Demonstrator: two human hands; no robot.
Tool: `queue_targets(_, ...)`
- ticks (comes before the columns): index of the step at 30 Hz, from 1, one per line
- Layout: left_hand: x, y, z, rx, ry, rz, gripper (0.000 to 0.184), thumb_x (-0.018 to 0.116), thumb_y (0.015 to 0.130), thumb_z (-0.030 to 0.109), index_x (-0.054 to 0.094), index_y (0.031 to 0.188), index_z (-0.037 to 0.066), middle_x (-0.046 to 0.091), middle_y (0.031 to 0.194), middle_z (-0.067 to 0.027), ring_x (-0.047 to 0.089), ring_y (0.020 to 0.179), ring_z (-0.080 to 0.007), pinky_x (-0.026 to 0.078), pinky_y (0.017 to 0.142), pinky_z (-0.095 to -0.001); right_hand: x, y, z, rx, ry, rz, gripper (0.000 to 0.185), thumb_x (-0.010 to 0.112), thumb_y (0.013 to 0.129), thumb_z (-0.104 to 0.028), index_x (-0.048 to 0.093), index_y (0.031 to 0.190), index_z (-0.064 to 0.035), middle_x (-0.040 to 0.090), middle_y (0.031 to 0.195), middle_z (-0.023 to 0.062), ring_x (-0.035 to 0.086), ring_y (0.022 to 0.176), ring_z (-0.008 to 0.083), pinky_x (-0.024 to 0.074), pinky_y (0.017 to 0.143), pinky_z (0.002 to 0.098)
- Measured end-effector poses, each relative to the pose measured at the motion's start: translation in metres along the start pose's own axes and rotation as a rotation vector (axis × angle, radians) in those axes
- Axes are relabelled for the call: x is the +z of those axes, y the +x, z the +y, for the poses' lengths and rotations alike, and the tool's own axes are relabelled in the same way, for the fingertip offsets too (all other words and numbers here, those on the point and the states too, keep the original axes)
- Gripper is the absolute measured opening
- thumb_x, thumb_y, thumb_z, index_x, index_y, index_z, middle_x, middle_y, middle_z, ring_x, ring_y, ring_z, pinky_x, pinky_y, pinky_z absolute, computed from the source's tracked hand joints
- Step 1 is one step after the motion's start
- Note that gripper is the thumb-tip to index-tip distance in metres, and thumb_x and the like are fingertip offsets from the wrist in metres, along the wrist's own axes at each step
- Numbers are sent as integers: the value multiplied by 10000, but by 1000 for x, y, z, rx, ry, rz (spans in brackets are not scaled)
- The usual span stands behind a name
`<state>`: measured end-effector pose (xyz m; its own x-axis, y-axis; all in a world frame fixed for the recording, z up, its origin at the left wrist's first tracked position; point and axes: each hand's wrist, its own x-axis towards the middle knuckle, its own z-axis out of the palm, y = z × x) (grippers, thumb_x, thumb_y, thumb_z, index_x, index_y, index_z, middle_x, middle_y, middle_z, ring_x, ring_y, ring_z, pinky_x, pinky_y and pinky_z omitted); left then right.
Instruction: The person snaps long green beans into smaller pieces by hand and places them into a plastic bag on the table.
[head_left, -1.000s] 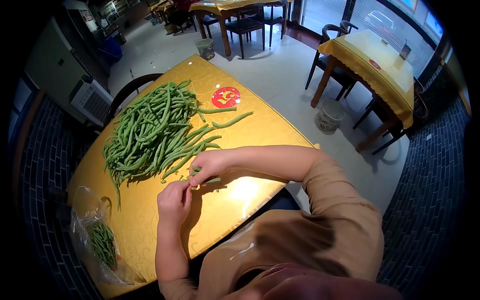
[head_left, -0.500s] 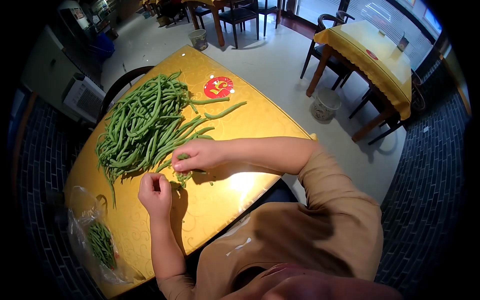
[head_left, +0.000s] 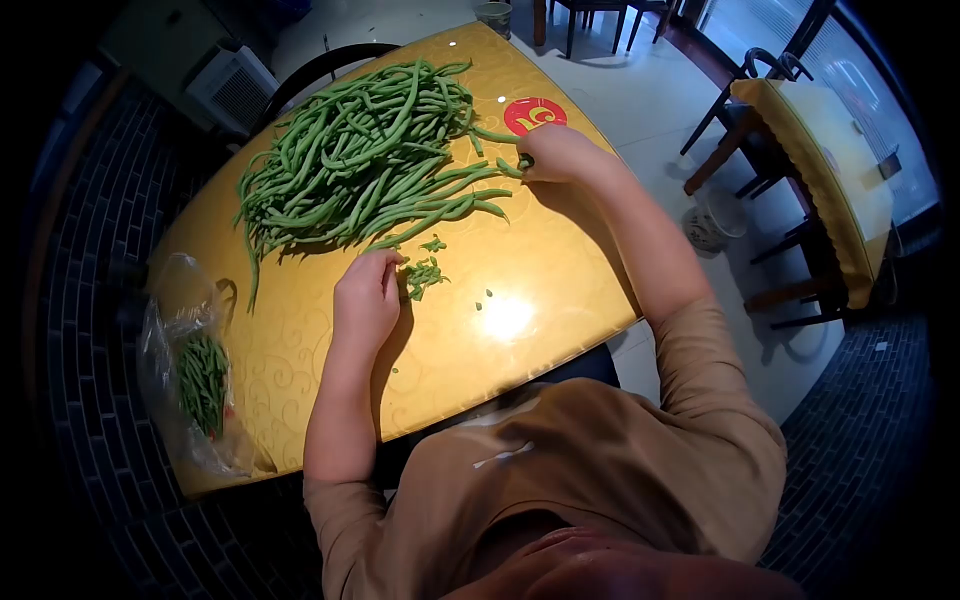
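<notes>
A large heap of long green beans (head_left: 360,150) lies on the yellow-covered table (head_left: 300,370). My right hand (head_left: 562,155) is closed at the right of the heap, by the red round sticker (head_left: 535,115), with green bean at its fingers. Nearer to me, my left hand (head_left: 367,298) is closed with thumb and fingers together; what it pinches, if anything, is too small to tell. Just right of its fingertips is a small pile of bean bits (head_left: 424,277). A clear plastic bag (head_left: 160,350) at the left edge holds broken bean pieces (head_left: 203,384).
A dark chair back (head_left: 335,62) stands behind the table. Beyond the right edge are a patterned bin (head_left: 712,224) and another yellow-covered table (head_left: 820,170) with dark chairs. A brick wall (head_left: 85,370) runs along the left side.
My right hand has moved away from my left, out to the beans by the red sticker. My left hand stays near the small pile. The camera view has shifted.
</notes>
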<state>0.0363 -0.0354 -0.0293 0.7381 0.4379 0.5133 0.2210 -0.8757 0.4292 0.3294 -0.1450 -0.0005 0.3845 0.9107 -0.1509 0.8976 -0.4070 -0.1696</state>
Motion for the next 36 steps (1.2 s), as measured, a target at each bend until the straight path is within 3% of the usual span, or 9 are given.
queue_targets(5,-6,2,11,-171,-239,-37,105,572,798,30,619,891,39,615,784,-93,581,612,-189,470,582,-267,-14,-9,-6,-216,533,100,243,693,740,-236,614,844,-32,604,737,78,574,708,169,437,637,304)
queue_targets(6,-5,0,9,-280,-378,-96,134,552,831,41,626,943,36,619,796,-60,545,582,-109,446,552,-223,-25,-21,-18,-238,662,50,224,693,760,-226,609,839,-34,565,694,18,505,656,101,403,600,251)
queue_targets(9,-4,-1,12,-458,-901,-196,168,539,870,83,602,1011,15,612,836,-35,521,607,-71,430,545,-199,-27,-37,-54,-182,1069,-180,216,700,759,-219,608,834,-38,550,693,-17,477,647,77,384,588,229)
queue_targets(13,-7,-1,28,-454,-1192,-196,252,530,892,113,511,1121,9,581,848,-21,511,649,-52,399,534,-163,16,-45,-98,-490,905,3,228,735,726,-221,606,820,-59,582,723,-7,511,680,69,411,624,226)
queue_targets(18,-7,-1,22,-596,-1325,-95,152,480,918,122,535,1001,7,568,781,-37,500,595,-58,363,485,-161,18,-55,-111,-502,1002,49,216,725,738,-212,614,827,-49,594,750,-4,518,712,72,414,674,224)
queue_targets(21,-12,1,20,-597,-1393,-182,171,460,931,145,537,993,5,570,769,-38,440,514,-45,317,441,-154,12,-45,-98,-312,1113,93,216,700,767,-210,619,855,-30,597,785,-4,524,754,73,417,684,225)
queue_targets(25,-14,1,28,-674,-1413,-283,202,462,926,138,564,1013,-12,568,744,-33,382,463,-35,291,417,-152,19,-48,-107,-432,1268,133,191,656,808,-152,630,934,-10,589,812,-1,523,795,76,426,711,219)
queue_targets(32,-15,0,21,-623,-1416,-398,253,492,918,166,569,1064,-25,562,710,11,373,464,-20,271,420,-155,23,-45,-103,-550,946,303,151,669,781,-192,661,882,-80,637,842,81,613,782,195,477,695,284)
queue_targets(36,-13,-1,17,-620,-1402,-411,264,496,916,167,571,1082,-25,569,700,10,364,449,-16,259,405,-151,23,-43,-99,-656,774,402,86,634,783,-99,643,859,-62,623,801,57,596,737,156,465,636,259)
